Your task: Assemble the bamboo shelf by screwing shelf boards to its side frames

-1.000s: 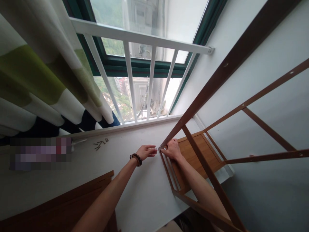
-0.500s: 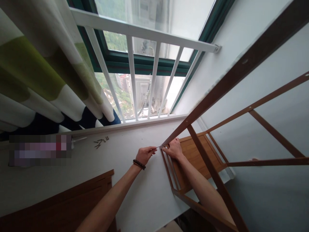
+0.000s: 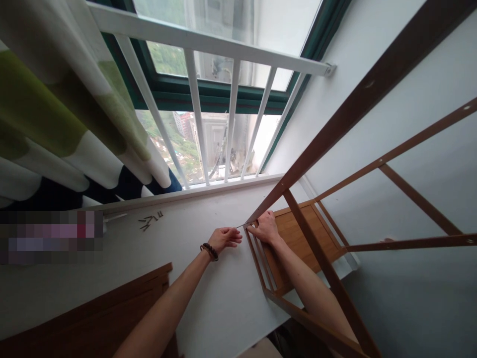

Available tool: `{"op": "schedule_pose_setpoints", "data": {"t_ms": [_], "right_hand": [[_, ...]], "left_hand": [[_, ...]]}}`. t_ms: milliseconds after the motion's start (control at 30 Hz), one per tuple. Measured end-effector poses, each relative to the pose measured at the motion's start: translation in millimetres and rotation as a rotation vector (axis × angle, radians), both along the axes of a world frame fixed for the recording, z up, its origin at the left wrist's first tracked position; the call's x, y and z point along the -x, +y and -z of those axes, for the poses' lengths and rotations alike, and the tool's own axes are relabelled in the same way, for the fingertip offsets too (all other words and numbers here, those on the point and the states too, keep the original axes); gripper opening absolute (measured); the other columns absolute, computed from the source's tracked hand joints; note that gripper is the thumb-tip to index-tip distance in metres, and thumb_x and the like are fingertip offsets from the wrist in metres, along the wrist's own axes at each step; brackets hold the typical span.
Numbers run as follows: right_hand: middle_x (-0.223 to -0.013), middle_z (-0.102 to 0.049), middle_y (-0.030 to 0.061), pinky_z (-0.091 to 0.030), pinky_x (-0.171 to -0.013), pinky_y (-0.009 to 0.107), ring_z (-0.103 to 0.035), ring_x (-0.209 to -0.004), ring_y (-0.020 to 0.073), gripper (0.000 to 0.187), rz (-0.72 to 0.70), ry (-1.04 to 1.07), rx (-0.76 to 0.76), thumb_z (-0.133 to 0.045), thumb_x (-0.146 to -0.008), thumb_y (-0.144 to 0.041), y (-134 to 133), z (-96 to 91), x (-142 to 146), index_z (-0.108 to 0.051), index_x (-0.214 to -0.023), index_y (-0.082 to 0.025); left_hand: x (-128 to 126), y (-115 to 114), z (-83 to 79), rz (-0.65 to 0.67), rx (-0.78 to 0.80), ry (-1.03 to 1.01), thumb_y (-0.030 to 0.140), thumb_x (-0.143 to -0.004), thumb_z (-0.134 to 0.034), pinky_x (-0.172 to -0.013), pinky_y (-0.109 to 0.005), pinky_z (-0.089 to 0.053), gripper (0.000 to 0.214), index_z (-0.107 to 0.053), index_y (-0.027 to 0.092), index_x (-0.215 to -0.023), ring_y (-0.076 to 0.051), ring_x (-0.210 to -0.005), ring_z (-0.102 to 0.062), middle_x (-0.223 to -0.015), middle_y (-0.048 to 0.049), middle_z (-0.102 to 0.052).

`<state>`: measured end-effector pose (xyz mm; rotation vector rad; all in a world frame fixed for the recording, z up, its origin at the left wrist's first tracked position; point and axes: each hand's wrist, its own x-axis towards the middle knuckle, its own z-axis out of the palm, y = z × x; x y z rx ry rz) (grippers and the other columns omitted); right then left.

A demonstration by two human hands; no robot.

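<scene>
At the far left edge of the white ledge [image 3: 223, 308], near the window rail [image 3: 208, 42], a few loose screws [image 3: 149, 222] lie scattered, within reach but clear of the work. Dark wooden panels [image 3: 93, 318] are stacked at the near left corner, seemingly spare parts set aside. The left hand [image 3: 223, 237] rests on the ledge with its fingers loosely curled toward a thin metal tool [image 3: 241, 226], which points into the frame's corner; whether thumb and finger actually pinch it cannot be told. Just to the right, the right hand [image 3: 265, 229] is clamped over that corner of the wooden frame [image 3: 324, 263], fingers bent around the slat, probably to steady the joint. The frame lies tipped on its side at the ledge's right edge, against the wall.
</scene>
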<state>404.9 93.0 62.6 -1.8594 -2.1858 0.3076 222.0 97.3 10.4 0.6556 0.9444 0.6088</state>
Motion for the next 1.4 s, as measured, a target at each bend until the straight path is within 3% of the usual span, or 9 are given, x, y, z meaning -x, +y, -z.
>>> {"op": "schedule_pose_setpoints", "data": {"t_ms": [100,233,433,600,767,967,1133,1233,1400], "right_hand": [[-0.070,-0.056,0.0010,-0.026,-0.079,0.030,-0.043,-0.072,0.0159,0.015,0.001,-0.014,0.006,-0.056,-0.067,-0.034,0.0,0.7,-0.5,-0.055,-0.065,-0.019],[-0.069,-0.056,0.0019,-0.025,-0.079,0.031,-0.043,-0.074,0.0171,0.017,0.008,-0.049,0.024,-0.054,-0.068,-0.036,-0.1,1.6,-0.6,-0.057,-0.066,-0.019],[-0.072,-0.058,0.0024,-0.025,-0.079,0.031,-0.044,-0.075,0.0175,0.018,0.015,-0.041,0.014,-0.055,-0.068,-0.037,0.4,1.3,-0.4,-0.059,-0.068,-0.019],[-0.076,-0.059,0.0020,-0.024,-0.081,0.032,-0.045,-0.077,0.0175,0.016,-0.001,-0.010,0.031,-0.054,-0.070,-0.034,0.3,-0.8,-0.2,-0.060,-0.072,-0.020],[-0.074,-0.058,0.0020,-0.025,-0.080,0.031,-0.044,-0.075,0.0169,0.017,0.011,-0.020,0.033,-0.055,-0.069,-0.035,0.2,-1.5,-0.1,-0.059,-0.070,-0.019],[-0.075,-0.058,0.0016,-0.025,-0.079,0.031,-0.044,-0.077,0.0173,0.017,0.016,-0.018,0.033,-0.054,-0.069,-0.036,0.5,0.5,0.1,-0.058,-0.070,-0.019],[-0.075,-0.057,0.0020,-0.025,-0.079,0.031,-0.044,-0.077,0.0172,0.017,0.015,-0.025,0.038,-0.053,-0.069,-0.035,0.6,-0.7,1.0,-0.058,-0.071,-0.018],[-0.073,-0.057,0.0022,-0.025,-0.079,0.031,-0.044,-0.076,0.0173,0.017,0.015,-0.029,0.033,-0.054,-0.070,-0.035,0.5,-1.3,1.5,-0.058,-0.070,-0.018],[-0.073,-0.056,0.0021,-0.026,-0.078,0.030,-0.044,-0.076,0.0173,0.018,0.014,-0.025,0.025,-0.054,-0.071,-0.036,0.6,-1.3,1.2,-0.057,-0.070,-0.019]], "left_hand": [[3.0,2.0,1.3,0.087,-0.090,0.118,0.043,-0.065,-0.068,-0.038,-0.018,-0.041,0.034,-0.061,0.010,-0.063,-0.009,-0.038,-0.054,-0.049,-0.0028,-0.062],[0.0,3.9,-6.6,0.028,-0.238,0.268,0.036,-0.068,-0.066,-0.032,-0.017,-0.035,0.026,-0.066,0.012,-0.078,-0.006,-0.031,-0.045,-0.040,0.0035,-0.055],[-11.9,5.7,-18.9,-0.120,0.064,0.033,0.024,-0.071,-0.066,-0.066,-0.023,-0.053,0.021,-0.065,0.009,-0.086,-0.014,-0.071,-0.065,-0.085,-0.0110,-0.069],[-6.8,13.4,-24.1,-0.033,0.199,-0.021,0.022,-0.067,-0.070,-0.073,-0.028,-0.052,0.024,-0.063,0.011,-0.087,-0.017,-0.084,-0.064,-0.105,-0.0158,-0.064],[1.1,24.0,-33.4,0.161,0.100,0.206,0.031,-0.055,-0.076,-0.061,-0.027,-0.053,0.030,-0.065,0.009,-0.073,-0.022,-0.076,-0.066,-0.092,-0.0177,-0.068],[1.4,37.7,-44.0,0.213,-0.109,0.480,0.025,-0.047,-0.078,-0.047,-0.027,-0.049,0.025,-0.063,0.010,-0.060,-0.021,-0.056,-0.064,-0.063,-0.0114,-0.067],[-1.0,30.4,-37.3,0.032,-0.382,0.417,0.022,-0.045,-0.079,-0.048,-0.025,-0.051,0.023,-0.061,0.012,-0.055,-0.015,-0.050,-0.060,-0.054,-0.0041,-0.064],[-5.5,16.6,-28.3,-0.173,-0.266,0.207,0.025,-0.048,-0.079,-0.061,-0.029,-0.055,0.027,-0.062,0.011,-0.063,-0.016,-0.059,-0.063,-0.061,-0.0052,-0.067],[-17.3,0.0,-14.2,-0.326,-0.028,-0.026,0.024,-0.055,-0.078,-0.076,-0.029,-0.054,0.029,-0.065,0.009,-0.076,-0.017,-0.075,-0.066,-0.075,-0.0079,-0.069]]}}
